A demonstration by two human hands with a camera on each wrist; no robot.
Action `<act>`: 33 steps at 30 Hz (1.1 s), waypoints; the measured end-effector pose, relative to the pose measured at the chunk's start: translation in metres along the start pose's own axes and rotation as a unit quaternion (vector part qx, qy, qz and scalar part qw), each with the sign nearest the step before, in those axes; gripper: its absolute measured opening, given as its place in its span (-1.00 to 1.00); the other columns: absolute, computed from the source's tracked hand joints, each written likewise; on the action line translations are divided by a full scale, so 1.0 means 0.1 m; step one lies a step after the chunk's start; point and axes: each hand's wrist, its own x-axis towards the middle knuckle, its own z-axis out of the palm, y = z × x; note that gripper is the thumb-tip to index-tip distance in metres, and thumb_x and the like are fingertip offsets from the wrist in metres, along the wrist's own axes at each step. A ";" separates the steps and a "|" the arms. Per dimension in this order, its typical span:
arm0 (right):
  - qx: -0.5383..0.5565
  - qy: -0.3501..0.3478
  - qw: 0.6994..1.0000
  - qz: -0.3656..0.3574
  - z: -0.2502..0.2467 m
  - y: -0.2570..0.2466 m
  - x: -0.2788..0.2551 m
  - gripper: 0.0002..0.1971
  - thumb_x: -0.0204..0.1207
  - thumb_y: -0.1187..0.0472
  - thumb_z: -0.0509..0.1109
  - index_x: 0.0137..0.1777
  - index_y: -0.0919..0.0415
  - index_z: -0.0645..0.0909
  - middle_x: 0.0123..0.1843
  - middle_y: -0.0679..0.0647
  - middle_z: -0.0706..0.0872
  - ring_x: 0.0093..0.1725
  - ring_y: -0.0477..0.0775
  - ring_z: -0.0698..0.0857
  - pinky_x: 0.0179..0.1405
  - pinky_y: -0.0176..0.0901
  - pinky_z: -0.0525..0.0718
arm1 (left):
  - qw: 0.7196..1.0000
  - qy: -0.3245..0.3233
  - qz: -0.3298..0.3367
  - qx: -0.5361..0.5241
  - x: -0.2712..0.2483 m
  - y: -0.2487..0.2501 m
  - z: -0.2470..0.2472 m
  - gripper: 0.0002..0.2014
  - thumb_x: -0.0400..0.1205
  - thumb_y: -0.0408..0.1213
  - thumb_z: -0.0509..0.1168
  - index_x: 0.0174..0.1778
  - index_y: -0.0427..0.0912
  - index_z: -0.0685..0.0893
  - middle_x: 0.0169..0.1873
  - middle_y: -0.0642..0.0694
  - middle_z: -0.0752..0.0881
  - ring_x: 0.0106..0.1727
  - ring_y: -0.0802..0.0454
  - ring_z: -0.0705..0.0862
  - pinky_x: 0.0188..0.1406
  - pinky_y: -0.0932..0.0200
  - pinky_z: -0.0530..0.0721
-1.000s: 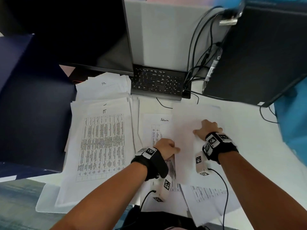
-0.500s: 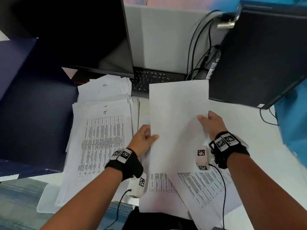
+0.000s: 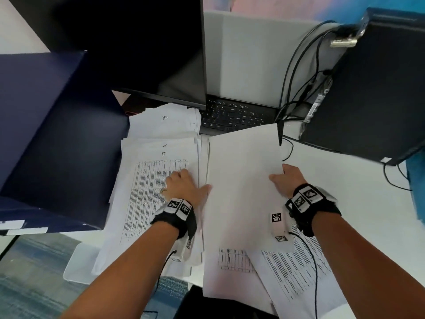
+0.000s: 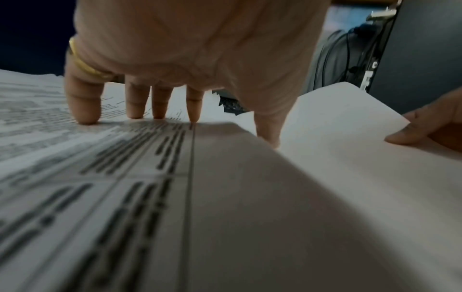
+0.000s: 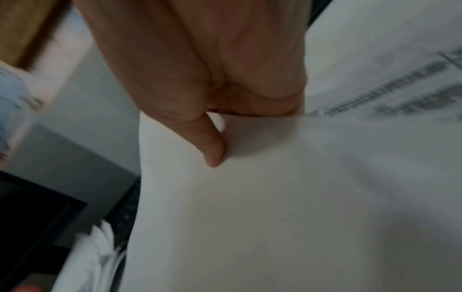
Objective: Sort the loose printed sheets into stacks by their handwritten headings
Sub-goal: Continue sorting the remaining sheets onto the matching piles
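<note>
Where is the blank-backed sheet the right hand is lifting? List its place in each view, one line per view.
Head: blank-backed sheet, centre, pinched by right hand.
Left wrist: right side, beyond the left hand's thumb.
Right wrist: fills the lower centre.
Shared landmark: the right thumb on the sheet's edge.

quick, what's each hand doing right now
Left hand: open, fingertips pressing the printed stack.
Right hand: pinching the blank-side sheet by its edge.

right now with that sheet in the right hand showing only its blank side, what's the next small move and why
Probably turn the sheet over so its heading can be read. The right hand pinches its right edge, and only the blank back faces up, so its stack cannot be chosen yet. The left hand rests with straight fingers on the printed stack.
</note>
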 end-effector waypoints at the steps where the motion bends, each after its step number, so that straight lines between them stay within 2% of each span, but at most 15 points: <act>1: -0.013 -0.008 1.000 0.007 0.04 0.04 0.02 -0.77 0.48 0.39 0.38 0.13 0.39 0.69 0.04 0.24 0.76 -0.06 0.16 0.69 -0.05 -0.13 0.63 | 0.999 -0.026 -0.011 0.027 0.01 0.01 0.02 -0.04 0.42 0.39 0.25 0.57 -0.20 0.18 0.52 -0.23 0.29 0.52 -0.24 0.30 0.34 -0.36 0.40; 3: -0.054 -0.020 0.998 0.021 0.09 0.06 0.00 -0.72 0.51 0.36 0.38 0.20 0.42 0.65 0.15 0.30 0.73 0.01 0.20 0.67 0.03 -0.06 0.62 | 0.998 -0.039 -0.021 0.054 0.02 0.02 0.06 0.00 0.42 0.40 0.25 0.59 -0.21 0.09 0.54 -0.24 0.24 0.53 -0.24 0.28 0.33 -0.39 0.40; 6: -0.074 -0.022 0.996 0.044 0.07 0.11 0.00 -0.62 0.58 0.34 0.33 0.36 0.48 0.50 0.29 0.31 0.62 0.20 0.27 0.60 0.09 -0.10 0.52 | 0.999 -0.004 -0.028 0.035 0.05 0.04 0.07 -0.19 0.51 0.25 0.25 0.51 -0.21 0.19 0.43 -0.21 0.36 0.43 -0.19 0.37 0.25 -0.31 0.48; 10: -0.084 -0.036 0.994 0.053 0.00 0.11 0.02 -0.66 0.57 0.25 0.36 0.31 0.38 0.55 0.28 0.25 0.64 0.26 0.24 0.61 0.07 -0.17 0.48 | 0.999 -0.014 -0.029 0.014 0.06 0.04 -0.02 -0.36 0.52 0.03 0.26 0.42 -0.21 0.25 0.30 -0.20 0.43 0.33 -0.18 0.42 0.13 -0.23 0.55; 13: -0.065 -0.041 0.996 0.048 -0.01 0.21 0.12 -0.62 0.48 0.19 0.46 0.25 0.35 0.60 0.25 0.22 0.69 0.24 0.26 0.65 0.30 0.03 0.58 | 0.999 -0.037 -0.010 0.009 0.14 0.02 -0.04 -0.40 0.52 -0.06 0.25 0.40 -0.24 0.22 0.27 -0.25 0.44 0.29 -0.25 0.44 0.15 -0.27 0.61; 15: -0.032 -0.046 0.997 0.054 -0.03 0.30 0.19 -0.58 0.39 0.15 0.52 0.21 0.30 0.62 0.23 0.22 0.71 0.19 0.27 0.68 0.31 0.20 0.60 | 0.999 -0.035 0.015 -0.001 0.18 0.00 -0.04 -0.44 0.59 -0.15 0.19 0.46 -0.20 0.15 0.28 -0.31 0.46 0.26 -0.31 0.49 0.16 -0.28 0.61; 16: -0.025 -0.049 0.997 0.057 -0.04 0.31 0.21 -0.59 0.40 0.16 0.52 0.21 0.30 0.62 0.22 0.20 0.71 0.18 0.26 0.69 0.31 0.22 0.60 | 0.999 -0.032 0.027 -0.018 0.18 -0.03 -0.04 -0.40 0.62 -0.23 0.15 0.56 -0.11 0.05 0.34 -0.35 0.43 0.26 -0.34 0.52 0.17 -0.27 0.61; 18: -0.035 -0.050 0.996 0.064 -0.05 0.33 0.22 -0.61 0.44 0.18 0.50 0.22 0.32 0.59 0.20 0.16 0.69 0.18 0.24 0.67 0.31 0.18 0.60 | 0.996 -0.039 0.060 -0.054 0.15 -0.08 -0.09 -0.25 0.64 -0.44 0.05 0.65 0.12 -0.16 0.56 -0.38 0.19 0.31 -0.39 0.54 0.22 -0.20 0.60; 20: -0.045 -0.054 0.995 0.063 -0.06 0.34 0.25 -0.50 0.35 0.09 0.54 0.24 0.32 0.58 0.21 0.18 0.70 0.18 0.25 0.68 0.29 0.21 0.62 | 0.994 -0.057 0.088 -0.031 0.14 -0.11 -0.16 -0.26 0.62 -0.57 -0.04 0.67 0.10 -0.02 0.61 -0.38 0.06 0.29 -0.41 0.57 0.22 -0.13 0.58; 22: -0.049 -0.062 0.995 0.056 -0.06 0.50 0.43 -0.39 0.26 0.02 0.55 0.28 0.29 0.58 0.26 0.21 0.69 0.20 0.27 0.68 0.29 0.23 0.62 | 0.994 -0.056 0.093 0.017 0.16 -0.09 -0.18 -0.48 0.65 -0.50 -0.02 0.57 -0.16 0.29 0.48 -0.38 0.26 0.25 -0.38 0.60 0.21 -0.12 0.60; 24: -0.064 -0.076 0.994 0.054 -0.05 0.50 0.45 -0.35 0.33 0.02 0.54 0.38 0.31 0.52 0.35 0.20 0.63 0.29 0.27 0.63 0.35 0.20 0.57 | 0.996 -0.042 0.068 0.032 0.19 -0.04 -0.16 -0.62 0.70 -0.32 0.02 0.42 -0.30 0.45 0.29 -0.32 0.44 0.22 -0.32 0.61 0.14 -0.08 0.60; 26: -0.097 -0.072 0.991 0.058 -0.05 0.28 0.24 -0.41 0.45 0.06 0.49 0.41 0.33 0.49 0.37 0.19 0.60 0.33 0.25 0.60 0.35 0.09 0.55 | 0.998 -0.034 0.049 0.023 0.18 0.03 -0.14 -0.60 0.68 -0.15 0.08 0.33 -0.33 0.48 0.21 -0.29 0.49 0.19 -0.27 0.61 0.02 -0.02 0.59; 28: -0.111 -0.075 0.989 0.058 -0.05 0.21 0.17 -0.50 0.52 0.10 0.44 0.39 0.34 0.50 0.34 0.19 0.61 0.31 0.23 0.60 0.22 -0.08 0.53 | 0.998 -0.030 0.042 0.033 0.18 0.08 -0.11 -0.54 0.61 -0.05 0.17 0.32 -0.31 0.46 0.19 -0.28 0.49 0.16 -0.25 0.61 -0.06 0.01 0.58; 30: -0.111 -0.073 0.989 0.069 -0.06 0.21 0.17 -0.54 0.55 0.13 0.41 0.38 0.35 0.50 0.32 0.19 0.62 0.30 0.23 0.60 0.14 -0.13 0.49 | 0.997 -0.032 0.037 0.052 0.22 0.11 -0.07 -0.48 0.57 -0.01 0.21 0.35 -0.29 0.42 0.20 -0.28 0.48 0.17 -0.26 0.61 -0.02 -0.01 0.62; 33: -0.087 -0.075 0.991 0.064 -0.07 0.19 0.13 -0.52 0.52 0.10 0.44 0.35 0.36 0.49 0.29 0.16 0.60 0.31 0.25 0.59 0.19 -0.11 0.50 | 0.997 -0.035 0.025 0.071 0.24 0.13 -0.01 -0.40 0.54 0.02 0.24 0.40 -0.30 0.39 0.23 -0.31 0.48 0.20 -0.29 0.61 0.09 -0.06 0.67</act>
